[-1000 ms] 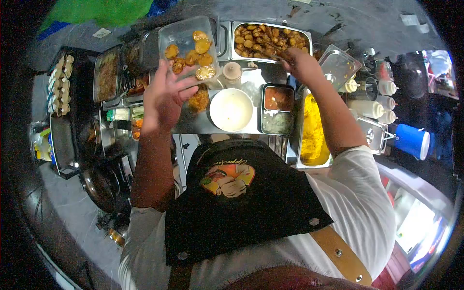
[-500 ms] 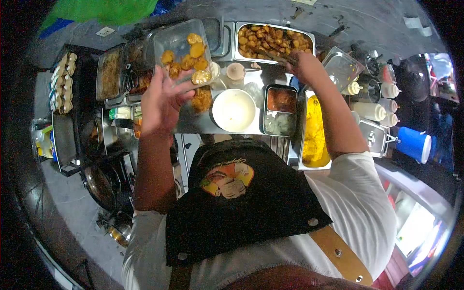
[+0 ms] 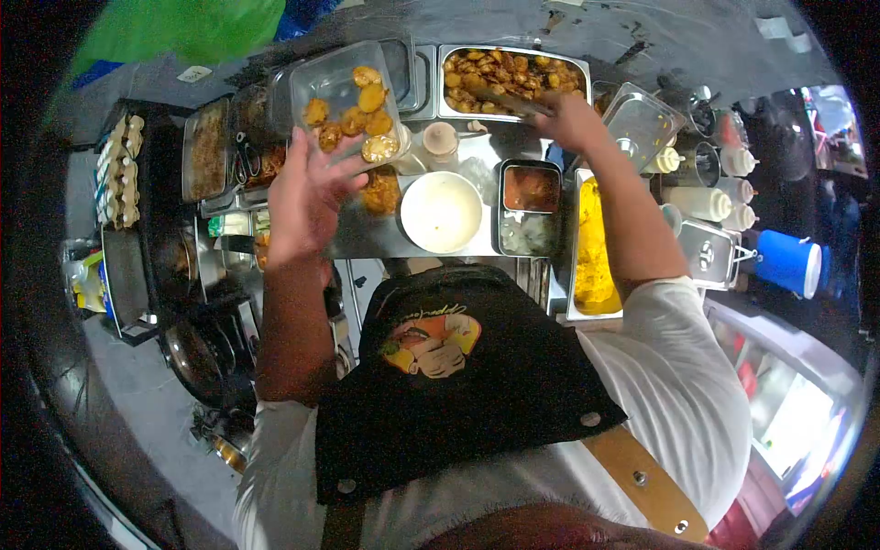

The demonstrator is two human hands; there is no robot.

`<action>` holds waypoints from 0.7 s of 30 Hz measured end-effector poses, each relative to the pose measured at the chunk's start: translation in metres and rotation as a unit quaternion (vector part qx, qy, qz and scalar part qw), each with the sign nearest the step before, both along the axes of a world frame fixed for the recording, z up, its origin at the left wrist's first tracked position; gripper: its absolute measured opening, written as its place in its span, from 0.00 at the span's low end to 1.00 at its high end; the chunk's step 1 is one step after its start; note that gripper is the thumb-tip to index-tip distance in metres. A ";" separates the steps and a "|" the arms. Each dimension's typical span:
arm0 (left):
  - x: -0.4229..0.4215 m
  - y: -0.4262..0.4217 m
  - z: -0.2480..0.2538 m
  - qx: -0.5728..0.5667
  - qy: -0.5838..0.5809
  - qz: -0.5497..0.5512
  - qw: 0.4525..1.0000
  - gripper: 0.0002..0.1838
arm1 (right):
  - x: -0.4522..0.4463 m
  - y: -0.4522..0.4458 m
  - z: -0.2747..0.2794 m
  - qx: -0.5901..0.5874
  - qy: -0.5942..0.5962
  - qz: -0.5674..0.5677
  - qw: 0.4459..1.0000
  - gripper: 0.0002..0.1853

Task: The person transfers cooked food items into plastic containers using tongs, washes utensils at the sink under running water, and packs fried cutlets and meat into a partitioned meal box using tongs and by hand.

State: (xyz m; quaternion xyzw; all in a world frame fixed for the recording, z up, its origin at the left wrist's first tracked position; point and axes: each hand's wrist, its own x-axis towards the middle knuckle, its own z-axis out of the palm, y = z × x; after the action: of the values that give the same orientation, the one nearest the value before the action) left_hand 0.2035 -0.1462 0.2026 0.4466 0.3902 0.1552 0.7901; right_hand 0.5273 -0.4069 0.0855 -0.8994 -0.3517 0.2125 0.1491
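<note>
My left hand (image 3: 310, 197) holds up a clear plastic container (image 3: 330, 78), tilted, with several browned potato pieces (image 3: 370, 97) inside. Its fingers show through the wall and bottom. Over a steel pan (image 3: 443, 105) heaped with roasted potatoes (image 3: 513, 69), my right hand (image 3: 573, 122) is closed around tongs (image 3: 509, 99). The tips of the tongs lie among the potatoes, and I cannot tell if they grip a piece. Below, between my arms, stands a white bowl (image 3: 442, 213) with pale contents.
Right of the bowl is a black divided tray (image 3: 501, 206) with red sauce. A pan of yellow food (image 3: 594, 247) lies under my right forearm. Squeeze bottles (image 3: 701, 203) and a blue cooler (image 3: 779, 263) are at the right. Egg cartons (image 3: 122, 174) and scissors (image 3: 244, 158) are at the left.
The tongs and my right hand have shifted slightly left and down over the potatoes. The left hand keeps the container in nearly the same place. The view has tilted a little.
</note>
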 end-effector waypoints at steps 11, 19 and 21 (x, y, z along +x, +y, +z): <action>0.002 0.001 -0.001 -0.004 -0.010 -0.021 1.000 0.24 | 0.033 -0.023 -0.048 0.117 0.257 -0.074 0.956 0.14; 0.010 -0.001 0.001 -0.006 -0.022 -0.019 1.000 0.23 | 0.037 -0.039 -0.036 0.108 0.477 -0.176 0.854 0.15; 0.017 -0.004 0.002 0.004 0.004 -0.002 1.000 0.25 | 0.048 -0.047 -0.043 0.101 0.522 -0.192 0.825 0.16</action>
State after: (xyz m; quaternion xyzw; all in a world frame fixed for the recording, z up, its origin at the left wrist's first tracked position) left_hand 0.2202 -0.1505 0.2044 0.4508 0.3922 0.1531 0.7871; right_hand 0.5750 -0.4540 0.0420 -0.6838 -0.0608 0.5806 0.4378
